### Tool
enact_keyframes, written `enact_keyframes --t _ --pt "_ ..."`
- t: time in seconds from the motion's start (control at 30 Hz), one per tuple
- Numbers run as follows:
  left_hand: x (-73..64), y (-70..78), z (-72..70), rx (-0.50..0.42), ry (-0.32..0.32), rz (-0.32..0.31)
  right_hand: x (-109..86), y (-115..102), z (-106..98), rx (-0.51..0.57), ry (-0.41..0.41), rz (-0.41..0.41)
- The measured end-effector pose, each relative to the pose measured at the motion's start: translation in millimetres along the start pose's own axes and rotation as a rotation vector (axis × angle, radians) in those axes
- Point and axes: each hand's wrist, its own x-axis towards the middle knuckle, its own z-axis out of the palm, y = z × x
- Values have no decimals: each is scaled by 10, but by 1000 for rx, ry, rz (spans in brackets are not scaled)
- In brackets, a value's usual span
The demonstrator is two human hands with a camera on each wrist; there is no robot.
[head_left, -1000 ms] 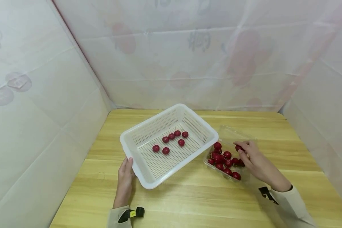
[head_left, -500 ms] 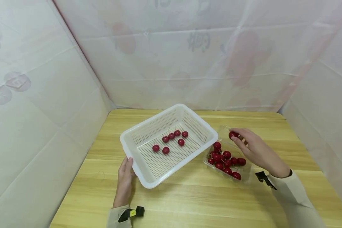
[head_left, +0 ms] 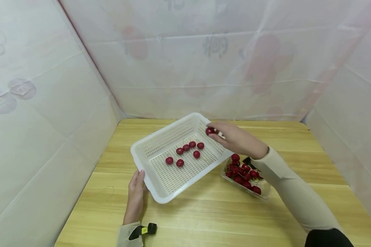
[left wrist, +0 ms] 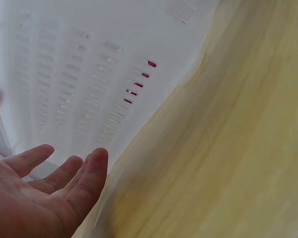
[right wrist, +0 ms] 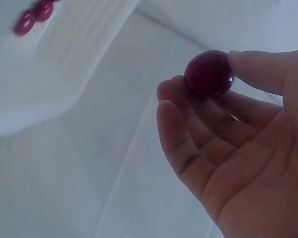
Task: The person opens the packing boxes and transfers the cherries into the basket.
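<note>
Seven red cherries (head_left: 180, 163) lie on the slotted floor of the white plastic basket (head_left: 188, 171) in the head view, most of them toward its far corner; the left hand (head_left: 136, 188) grips the basket's left short edge, thumb over the rim. Above the right short edge, the right hand (head_left: 236, 139) pinches a single cherry (head_left: 210, 131). Just off the basket's right corner, a clear plastic box (head_left: 265, 188) of heaped cherries sits on the wooden table (head_left: 204, 219), partly behind the sleeve (head_left: 284, 178). The left wrist view shows the left fingers slightly apart by the basket's slotted wall, contact unclear, with red showing through some slots. In the right wrist view, thumb and fingers are clamped on the single cherry, apart from the basket wall
</note>
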Motion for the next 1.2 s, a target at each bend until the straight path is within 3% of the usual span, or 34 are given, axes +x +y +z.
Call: enact_keyframes --t 0.23,0.4,0.53,0.83,1.2 --pt "40 33 16 24 -2 -3 704 -201 340 -65 -166 -97" --pt "61 11 37 7 -4 10 1094 -309 651 -131 -331 -57" --pt "73 4 52 10 -11 27 1311 -318 897 -196 -413 -28" --pt "71 -29 94 16 -22 29 1496 -237 1404 -319 -456 3" --pt "39 -25 83 27 -22 37 1433 -225 1604 -264 -498 15"
